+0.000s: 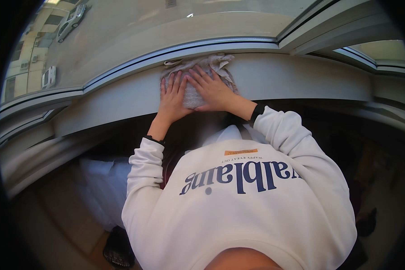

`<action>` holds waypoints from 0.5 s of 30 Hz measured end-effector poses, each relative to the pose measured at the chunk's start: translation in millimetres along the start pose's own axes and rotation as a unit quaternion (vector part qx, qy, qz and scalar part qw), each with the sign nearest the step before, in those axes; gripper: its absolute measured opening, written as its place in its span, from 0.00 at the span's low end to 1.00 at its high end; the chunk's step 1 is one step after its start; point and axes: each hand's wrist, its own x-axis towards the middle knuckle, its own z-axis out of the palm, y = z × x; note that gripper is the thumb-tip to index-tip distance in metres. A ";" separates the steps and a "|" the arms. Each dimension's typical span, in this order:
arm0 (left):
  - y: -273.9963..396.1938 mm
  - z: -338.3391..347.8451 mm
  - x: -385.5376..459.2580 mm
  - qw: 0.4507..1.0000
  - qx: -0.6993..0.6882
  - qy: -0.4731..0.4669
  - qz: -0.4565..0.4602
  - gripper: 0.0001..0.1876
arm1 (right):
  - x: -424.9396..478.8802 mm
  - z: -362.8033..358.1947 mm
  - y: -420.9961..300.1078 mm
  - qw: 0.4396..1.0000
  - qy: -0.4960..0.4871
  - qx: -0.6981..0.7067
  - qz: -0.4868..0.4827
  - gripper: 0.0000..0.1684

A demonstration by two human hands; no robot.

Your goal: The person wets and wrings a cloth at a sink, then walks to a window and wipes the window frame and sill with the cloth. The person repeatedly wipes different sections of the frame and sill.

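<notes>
A crumpled grey-beige cloth (193, 93) lies on the white windowsill (273, 77), its far edge bunched up against the window frame. My left hand (173, 94) rests flat on the cloth's left part, fingers pointing towards the glass. Beside it, my right hand (211, 87) presses flat on the middle and right part with its fingers spread. The hands almost meet over the cloth, and neither has its fingers curled around it. Dark cuffs show at both wrists, below pushed-up white sleeves.
A window frame (222, 46) borders the sill's far side, with parked cars (71, 22) visible outside below. Frame uprights stand at left and right. A pale curtain (54, 155) hangs at the left. Below are whitish sheeting (104, 189) and a black shoe or slipper (118, 248).
</notes>
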 end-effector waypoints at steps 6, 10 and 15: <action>-15.3 10.1 -2.6 0.999 0.035 0.018 -0.014 0.61 | 19.0 15.7 1.7 0.999 0.019 0.006 -0.035 0.60; -5.0 4.6 -3.8 1.000 0.014 0.011 -0.023 0.60 | 13.8 11.5 -0.9 0.999 0.021 0.022 -0.039 0.60; 47.4 13.2 29.6 1.000 -0.009 0.017 0.025 0.60 | -36.8 -37.9 18.9 1.000 -0.021 -0.014 0.010 0.59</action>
